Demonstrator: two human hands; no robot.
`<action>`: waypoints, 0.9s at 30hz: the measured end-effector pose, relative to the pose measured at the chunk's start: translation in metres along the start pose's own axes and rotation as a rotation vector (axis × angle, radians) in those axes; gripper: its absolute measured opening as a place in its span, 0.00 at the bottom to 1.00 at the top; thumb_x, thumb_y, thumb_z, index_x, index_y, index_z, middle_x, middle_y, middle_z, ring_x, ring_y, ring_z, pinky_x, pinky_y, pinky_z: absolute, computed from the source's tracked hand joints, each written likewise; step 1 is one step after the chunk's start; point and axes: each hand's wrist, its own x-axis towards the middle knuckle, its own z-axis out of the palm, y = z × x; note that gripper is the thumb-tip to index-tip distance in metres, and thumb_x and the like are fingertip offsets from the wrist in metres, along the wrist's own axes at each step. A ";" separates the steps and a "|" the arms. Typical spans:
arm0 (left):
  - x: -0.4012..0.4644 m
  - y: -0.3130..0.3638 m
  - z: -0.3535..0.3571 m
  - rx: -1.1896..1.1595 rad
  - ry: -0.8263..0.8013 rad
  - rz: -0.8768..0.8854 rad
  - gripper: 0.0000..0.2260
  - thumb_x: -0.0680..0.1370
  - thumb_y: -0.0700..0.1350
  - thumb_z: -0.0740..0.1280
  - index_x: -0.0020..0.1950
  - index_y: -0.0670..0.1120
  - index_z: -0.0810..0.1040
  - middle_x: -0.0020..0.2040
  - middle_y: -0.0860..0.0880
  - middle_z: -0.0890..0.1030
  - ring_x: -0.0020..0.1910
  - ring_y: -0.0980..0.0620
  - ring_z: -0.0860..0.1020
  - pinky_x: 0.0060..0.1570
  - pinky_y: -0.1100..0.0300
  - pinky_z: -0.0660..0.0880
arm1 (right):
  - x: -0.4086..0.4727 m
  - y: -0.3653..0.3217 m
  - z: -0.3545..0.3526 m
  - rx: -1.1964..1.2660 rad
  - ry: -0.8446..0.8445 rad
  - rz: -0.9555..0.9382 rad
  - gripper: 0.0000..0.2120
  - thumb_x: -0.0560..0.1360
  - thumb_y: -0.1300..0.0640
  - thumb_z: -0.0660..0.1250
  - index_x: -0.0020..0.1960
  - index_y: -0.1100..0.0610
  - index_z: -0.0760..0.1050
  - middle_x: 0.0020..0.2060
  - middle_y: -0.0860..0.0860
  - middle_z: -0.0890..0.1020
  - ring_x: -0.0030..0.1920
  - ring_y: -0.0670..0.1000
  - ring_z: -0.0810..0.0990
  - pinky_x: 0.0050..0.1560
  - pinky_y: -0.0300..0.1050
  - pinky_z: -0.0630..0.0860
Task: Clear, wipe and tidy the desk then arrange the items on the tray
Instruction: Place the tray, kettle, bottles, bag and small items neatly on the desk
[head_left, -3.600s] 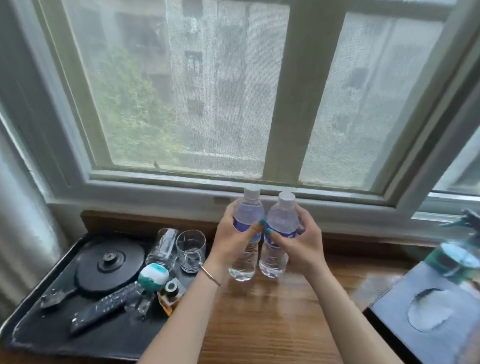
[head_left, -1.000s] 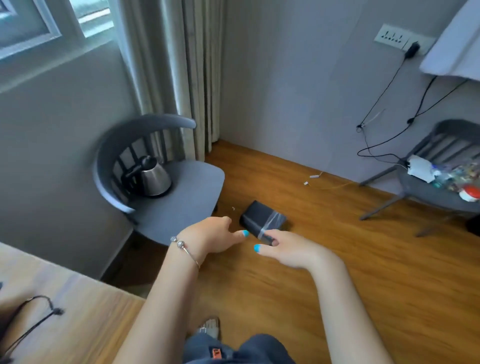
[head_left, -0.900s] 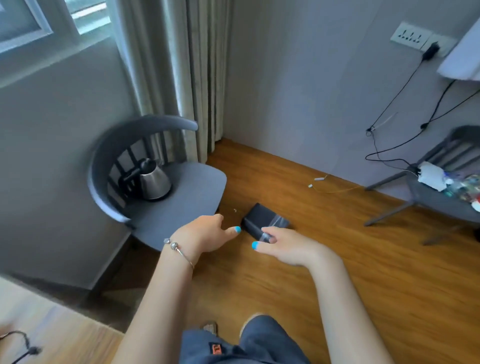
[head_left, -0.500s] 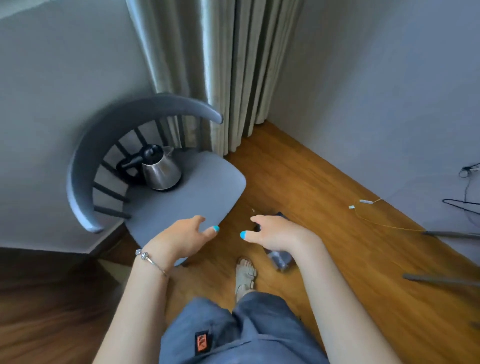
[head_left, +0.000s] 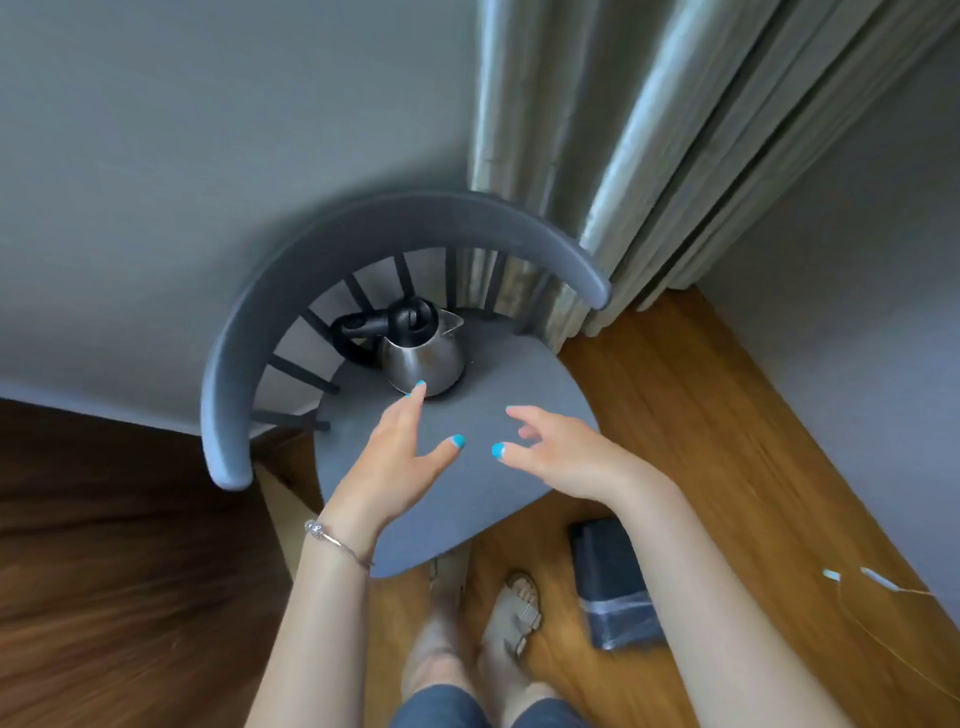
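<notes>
A steel kettle (head_left: 426, 358) with a black lid and handle stands at the back of a grey chair's seat (head_left: 483, 499). My left hand (head_left: 400, 457) reaches over the seat with straight fingers, its fingertips just in front of the kettle's base. My right hand (head_left: 556, 452) hovers beside it over the seat, fingers spread and empty. Neither hand holds anything. The desk and the tray are out of view.
The chair's curved backrest (head_left: 291, 291) wraps round the kettle on the left and behind. Curtains (head_left: 623, 156) hang behind. A dark box (head_left: 613, 587) lies on the wooden floor beside my feet (head_left: 514, 613). A white cable (head_left: 862, 577) lies at right.
I have turned from the desk and stepped up to the chair. Both hands, empty since the bottles, have moved forward over the seat toward the kettle.
</notes>
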 end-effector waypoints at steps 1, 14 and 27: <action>0.020 -0.005 -0.002 -0.023 0.083 0.031 0.37 0.77 0.56 0.67 0.79 0.54 0.50 0.79 0.50 0.53 0.77 0.53 0.51 0.67 0.63 0.52 | 0.022 -0.004 -0.002 0.055 0.040 -0.029 0.33 0.75 0.39 0.64 0.76 0.37 0.53 0.73 0.46 0.67 0.67 0.48 0.71 0.61 0.48 0.74; 0.193 -0.082 -0.035 0.138 0.294 -0.104 0.43 0.60 0.61 0.78 0.71 0.62 0.62 0.72 0.47 0.59 0.66 0.35 0.58 0.63 0.46 0.67 | 0.230 -0.046 0.021 0.096 0.212 -0.146 0.56 0.60 0.47 0.80 0.71 0.23 0.44 0.78 0.54 0.48 0.77 0.61 0.52 0.67 0.54 0.65; 0.136 -0.072 -0.023 0.114 0.489 0.081 0.32 0.55 0.65 0.78 0.47 0.48 0.71 0.44 0.52 0.70 0.45 0.48 0.70 0.42 0.56 0.67 | 0.198 -0.039 0.016 -0.078 0.268 -0.381 0.50 0.52 0.52 0.84 0.67 0.34 0.62 0.65 0.41 0.74 0.65 0.47 0.73 0.62 0.54 0.76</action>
